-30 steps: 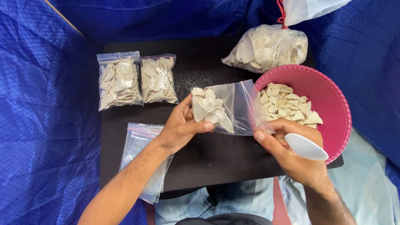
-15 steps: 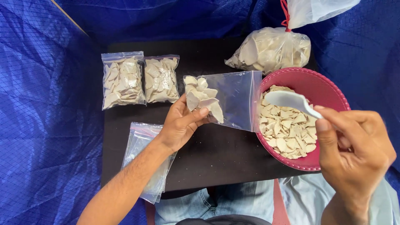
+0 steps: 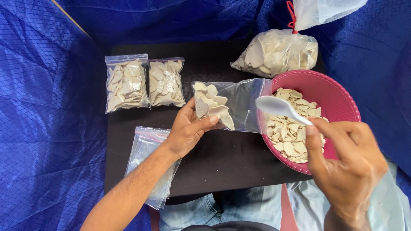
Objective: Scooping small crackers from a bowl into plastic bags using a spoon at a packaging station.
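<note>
My left hand [image 3: 189,129] grips the bottom of a clear zip bag [image 3: 229,105] lying on its side, partly filled with pale flat chips, its mouth resting on the rim of a pink bowl [image 3: 338,96]. The bowl holds many more of the same chips [image 3: 287,128]. My right hand [image 3: 347,164] holds a white plastic spoon [image 3: 279,108] by the handle, its scoop poised over the bowl's left side, just beside the bag's mouth.
Two filled, sealed zip bags [image 3: 126,82] [image 3: 166,82] lie at the back left of the dark table [image 3: 227,158]. A stack of empty zip bags [image 3: 147,160] sits under my left forearm. A large tied plastic bag of chips [image 3: 278,51] lies behind the bowl. Blue tarp surrounds the table.
My right hand has drawn back from the bag's mouth and lifted the spoon over the bowl. My left hand has kept hold of the bag, shifting it slightly.
</note>
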